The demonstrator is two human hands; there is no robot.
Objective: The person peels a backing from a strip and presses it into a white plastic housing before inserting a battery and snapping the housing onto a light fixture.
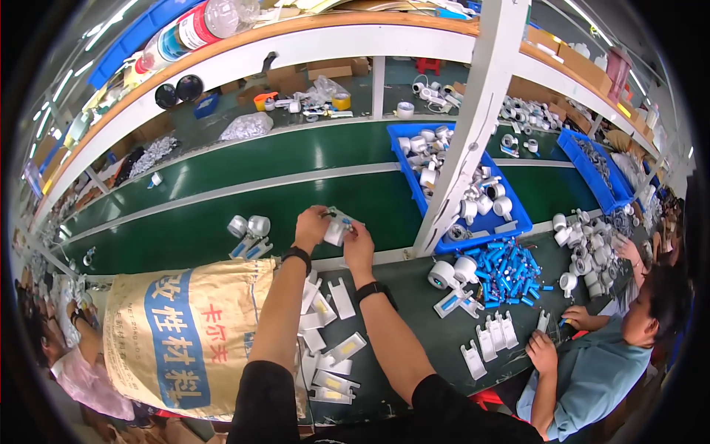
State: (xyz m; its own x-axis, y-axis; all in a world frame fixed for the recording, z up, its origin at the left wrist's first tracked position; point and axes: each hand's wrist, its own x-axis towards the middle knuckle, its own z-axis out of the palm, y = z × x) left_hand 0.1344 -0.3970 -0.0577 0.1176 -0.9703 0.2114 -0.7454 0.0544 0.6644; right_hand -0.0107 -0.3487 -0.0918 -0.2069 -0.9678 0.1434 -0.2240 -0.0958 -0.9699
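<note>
A: ok so what are the hands up to?

B: Left hand (312, 228) and right hand (360, 250) are pinching one white part (334, 235) between them, fingertips closing on it from both sides. They're holding it above the green belt (200, 231), just past the belt's near edge.

A: And the containers?

B: Big blue tray (523, 220) is sitting across the belt, its near end reaching the belt's near edge. It's holding a jumble of white round housings, with some blue bottom showing at the near right corner. Another blue bin (609, 202) is sitting farther right, carrying a heap of small grey pieces, too tiny for me to make out.

A: What about that sack?

B: The tan sack (192, 340) is covering the tabletop's left part. Its contents aren't showing, so can't tell. Flat white covers (340, 348) are lying loose by its right edge, running down toward the tabletop's front edge.

A: Anything outside a container?

B: Yep, blue cylinders (510, 274) are piling up on bare tabletop, just beside the tray's near end.
</note>
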